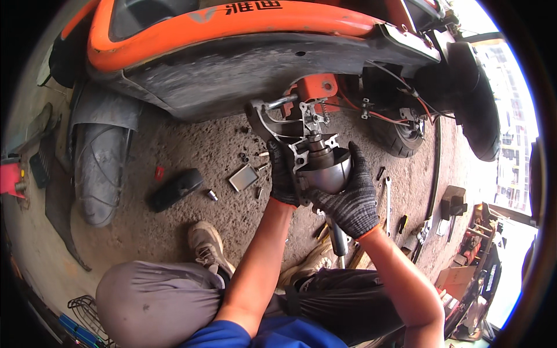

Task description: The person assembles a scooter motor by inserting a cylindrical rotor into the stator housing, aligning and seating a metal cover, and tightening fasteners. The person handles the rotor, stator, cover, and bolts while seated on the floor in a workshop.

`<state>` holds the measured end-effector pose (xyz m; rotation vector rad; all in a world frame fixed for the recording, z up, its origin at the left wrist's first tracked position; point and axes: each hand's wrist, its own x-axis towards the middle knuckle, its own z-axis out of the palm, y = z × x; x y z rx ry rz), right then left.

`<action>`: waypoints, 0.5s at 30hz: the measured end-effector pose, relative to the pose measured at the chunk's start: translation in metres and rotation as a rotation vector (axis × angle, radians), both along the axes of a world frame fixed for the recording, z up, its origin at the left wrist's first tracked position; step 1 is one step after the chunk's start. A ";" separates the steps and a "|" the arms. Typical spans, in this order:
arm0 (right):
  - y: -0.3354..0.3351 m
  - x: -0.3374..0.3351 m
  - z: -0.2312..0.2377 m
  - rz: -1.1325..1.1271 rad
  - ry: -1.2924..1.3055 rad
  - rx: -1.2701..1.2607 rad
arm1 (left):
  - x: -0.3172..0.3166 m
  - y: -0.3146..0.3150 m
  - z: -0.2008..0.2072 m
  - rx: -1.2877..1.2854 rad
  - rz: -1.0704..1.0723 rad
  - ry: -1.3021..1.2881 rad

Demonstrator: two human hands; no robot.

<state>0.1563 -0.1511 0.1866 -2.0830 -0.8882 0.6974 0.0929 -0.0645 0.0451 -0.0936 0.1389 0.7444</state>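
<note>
Between my hands is a grey metal scooter part with a rounded silver housing (326, 177), a stepped shaft collar and a cast bracket arm (267, 122). My left hand (282, 181), in a dark knit glove, grips its left side, with the fingers partly hidden behind it. Gloved in the same striped knit, my right hand (350, 203) wraps the right and lower side of the housing, thumb across the near face. The bracket end of the part reaches up toward the scooter's orange frame piece (318, 90); I cannot tell whether they touch.
Above stands an orange scooter body (243, 22) with a black underside (232, 66). Wheels show at left (100, 174) and right (400, 136). On the ground lie a small metal tray (243, 177), a black cover (176, 190), a socket (213, 195), a wrench (388, 203) and loose bolts.
</note>
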 end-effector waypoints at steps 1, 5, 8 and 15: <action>0.002 0.001 0.002 -0.031 0.139 0.044 | 0.002 0.000 0.001 -0.033 -0.043 -0.151; 0.007 0.009 0.013 -0.057 0.250 -0.079 | 0.006 -0.005 -0.007 -0.065 -0.087 -0.191; 0.003 0.014 0.008 -0.065 0.252 -0.089 | 0.009 -0.011 -0.002 -0.019 -0.065 -0.068; 0.006 0.019 0.003 -0.030 0.200 -0.096 | 0.005 -0.012 -0.009 -0.043 -0.099 -0.090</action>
